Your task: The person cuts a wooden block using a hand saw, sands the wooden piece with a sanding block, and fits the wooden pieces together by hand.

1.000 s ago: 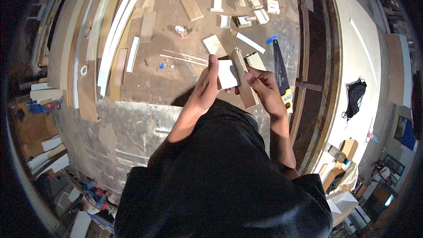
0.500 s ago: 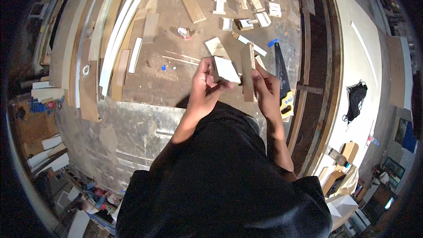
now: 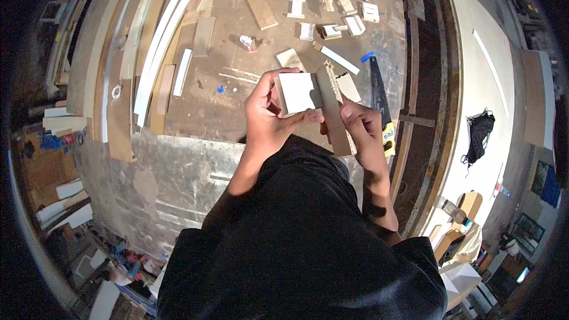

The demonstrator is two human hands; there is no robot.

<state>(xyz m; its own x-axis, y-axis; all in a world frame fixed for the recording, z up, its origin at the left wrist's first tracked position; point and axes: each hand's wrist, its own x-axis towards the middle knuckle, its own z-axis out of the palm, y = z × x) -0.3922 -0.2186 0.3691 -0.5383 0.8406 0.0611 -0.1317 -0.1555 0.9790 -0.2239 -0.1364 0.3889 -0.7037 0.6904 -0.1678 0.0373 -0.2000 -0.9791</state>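
My left hand [image 3: 268, 109] grips a small wooden piece [image 3: 298, 93] with a white face, thumb along its lower edge and fingers behind it. In my right hand [image 3: 363, 131] is a flat strip of wood board [image 3: 335, 115] with a rough, chipped edge, held tilted. The strip's left side lies against or very near the right side of the white-faced piece; I cannot tell whether they touch. Behind them on the table are a pale wood block [image 3: 289, 58] and another pale piece [image 3: 348, 87], both partly hidden.
Several small wooden box-like pieces [image 3: 354, 25] lie at the back of the worktable [image 3: 231, 71]. A handsaw [image 3: 379, 92] with a yellow handle rests at the right edge. Long boards and white strips [image 3: 166, 53] cover the left. A white-topped bench [image 3: 483, 77] stands right.
The white-faced piece has turned more toward me, and the wood strip has come down and left beside it. My right hand has moved a little lower; both pieces are closer together.
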